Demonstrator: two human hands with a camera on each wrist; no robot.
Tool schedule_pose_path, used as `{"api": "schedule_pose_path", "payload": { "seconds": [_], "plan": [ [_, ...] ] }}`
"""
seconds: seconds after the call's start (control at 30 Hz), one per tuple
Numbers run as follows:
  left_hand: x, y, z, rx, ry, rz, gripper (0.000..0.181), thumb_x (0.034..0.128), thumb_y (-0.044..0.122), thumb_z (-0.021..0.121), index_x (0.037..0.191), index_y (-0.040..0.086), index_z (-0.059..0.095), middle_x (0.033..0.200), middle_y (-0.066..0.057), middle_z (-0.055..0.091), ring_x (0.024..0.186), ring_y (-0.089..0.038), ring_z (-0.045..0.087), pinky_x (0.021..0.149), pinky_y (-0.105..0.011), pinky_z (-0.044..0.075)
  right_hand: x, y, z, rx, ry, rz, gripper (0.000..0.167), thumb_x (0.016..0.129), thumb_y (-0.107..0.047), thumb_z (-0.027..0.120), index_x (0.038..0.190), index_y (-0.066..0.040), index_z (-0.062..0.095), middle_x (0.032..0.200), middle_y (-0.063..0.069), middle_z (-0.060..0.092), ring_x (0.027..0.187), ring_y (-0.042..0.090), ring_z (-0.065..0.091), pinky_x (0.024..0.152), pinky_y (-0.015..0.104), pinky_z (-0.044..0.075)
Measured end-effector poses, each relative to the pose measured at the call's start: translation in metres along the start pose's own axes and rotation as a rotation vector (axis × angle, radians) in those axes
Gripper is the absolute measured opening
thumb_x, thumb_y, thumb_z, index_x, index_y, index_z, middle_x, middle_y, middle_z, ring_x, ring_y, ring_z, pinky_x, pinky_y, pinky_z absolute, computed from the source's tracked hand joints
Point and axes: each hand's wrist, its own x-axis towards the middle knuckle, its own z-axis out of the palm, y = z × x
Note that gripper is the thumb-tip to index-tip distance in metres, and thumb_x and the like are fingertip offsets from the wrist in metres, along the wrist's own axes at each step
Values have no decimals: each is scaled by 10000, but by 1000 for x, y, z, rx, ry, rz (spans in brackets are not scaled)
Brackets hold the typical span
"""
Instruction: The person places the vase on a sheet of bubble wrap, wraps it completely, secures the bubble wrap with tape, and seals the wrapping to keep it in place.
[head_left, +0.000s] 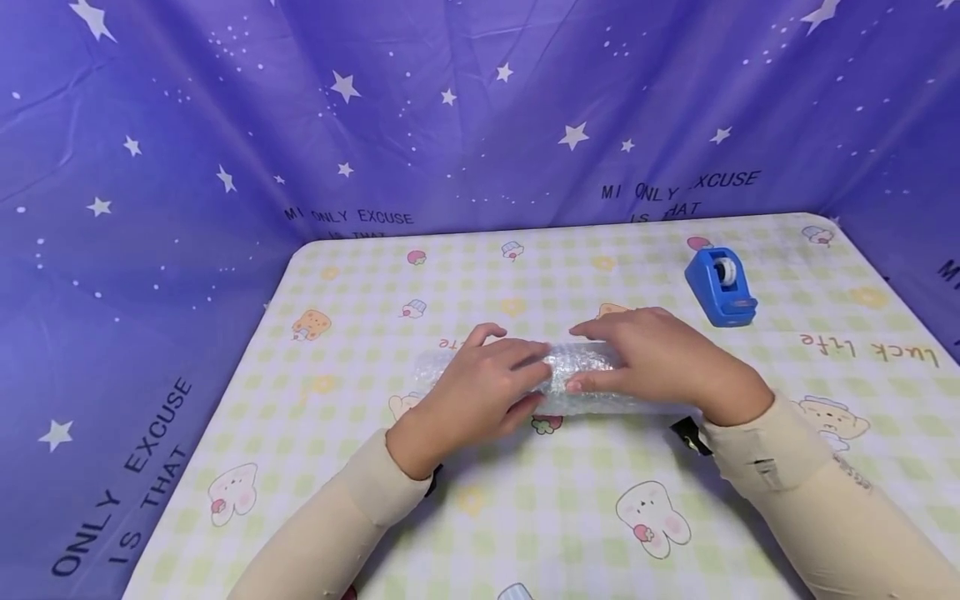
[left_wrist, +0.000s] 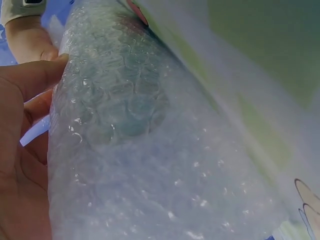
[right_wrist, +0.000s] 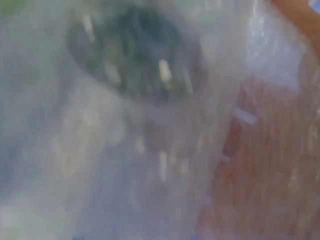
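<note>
A roll of clear bubble wrap lies crosswise on the table under both hands. My left hand holds its left part, fingers bent over the top. The right hand grips the right part, thumb on the near side and fingers reaching over the far side. In the left wrist view, the wrap surrounds a clear, rounded object whose outline shows faintly through the bubbles. A dark greenish round end shows blurred through the plastic in the right wrist view. What the wrapped object is I cannot tell.
A blue tape dispenser with a roll of tape stands at the back right of the table. A checked cloth with cartoon prints covers the table. Purple star-printed curtains hang behind and at both sides.
</note>
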Motion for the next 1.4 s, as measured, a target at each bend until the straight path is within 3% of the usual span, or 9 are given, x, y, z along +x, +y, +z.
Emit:
{"api": "schedule_pose_path", "payload": {
  "seconds": [0.1, 0.27, 0.43, 0.53, 0.7, 0.77, 1.0, 1.2, 1.4],
  "plan": [
    [0, 0, 0, 8, 5, -1, 173, 891, 253, 769, 1052, 207, 727, 1316, -1, 703, 1183, -155, 686, 1072, -463, 404, 0, 10, -10, 44, 43, 41, 776, 869, -753, 613, 1385, -174, 656, 1362, 49, 685, 1323, 322, 610, 1079, 559, 460],
    [0, 1, 1, 16, 17, 1, 130, 896, 239, 756, 1019, 213, 727, 1313, 4, 706, 1187, -148, 683, 1061, -453, 409, -5, 48, -31, 100, 190, 176, 516, 975, -498, 656, 1272, -80, 713, 1214, 125, 741, 1136, 329, 681, 963, 556, 500],
    [0, 1, 0, 5, 21, 3, 126, 892, 227, 756, 1013, 208, 727, 1309, -1, 709, 1186, -151, 683, 1052, -452, 411, -20, 98, -42, 132, 309, 430, 485, 988, -487, 608, 1140, -49, 749, 1056, 180, 758, 948, 357, 671, 755, 466, 474],
    [1, 1, 0, 6, 23, 4, 126, 891, 225, 756, 1012, 207, 728, 1309, -2, 709, 1188, -151, 681, 1048, -453, 414, -31, 123, -42, 139, 285, 583, 577, 982, -550, 567, 1138, -18, 726, 1051, 219, 738, 916, 382, 646, 645, 420, 452],
    [0, 2, 0, 14, 29, 7, 128, 886, 225, 760, 1009, 206, 730, 1299, -1, 714, 1179, -148, 686, 1038, -446, 422, -42, 150, -36, 177, 174, 729, 700, 978, -597, 536, 1172, 66, 653, 1068, 278, 689, 920, 416, 608, 663, 484, 470],
    [0, 2, 0, 16, 31, 8, 125, 887, 225, 758, 1007, 208, 730, 1295, 2, 716, 1176, -144, 688, 1034, -442, 425, -45, 156, -33, 200, 143, 761, 747, 975, -620, 520, 1193, 86, 631, 1092, 298, 669, 933, 427, 601, 686, 506, 469],
    [-1, 2, 1, 6, 31, 4, 125, 884, 226, 767, 1001, 205, 726, 1295, -3, 715, 1173, -149, 688, 1042, -446, 418, -44, 169, -24, 231, 155, 777, 863, 981, -664, 426, 1239, 137, 619, 1174, 358, 634, 999, 470, 604, 741, 547, 478],
    [-1, 2, 1, 5, 27, 3, 120, 885, 222, 765, 997, 209, 725, 1296, -3, 715, 1172, -150, 688, 1047, -447, 415, -42, 171, -22, 264, 116, 823, 915, 994, -670, 358, 1325, 162, 551, 1279, 385, 555, 1101, 512, 547, 879, 637, 453],
    [-1, 2, 1, 4, 28, 4, 119, 882, 216, 766, 993, 208, 724, 1293, -4, 718, 1176, -150, 687, 1048, -449, 415, -42, 169, -22, 287, 110, 826, 912, 996, -658, 361, 1342, 171, 522, 1308, 387, 523, 1125, 507, 525, 900, 633, 450]
  ]
}}
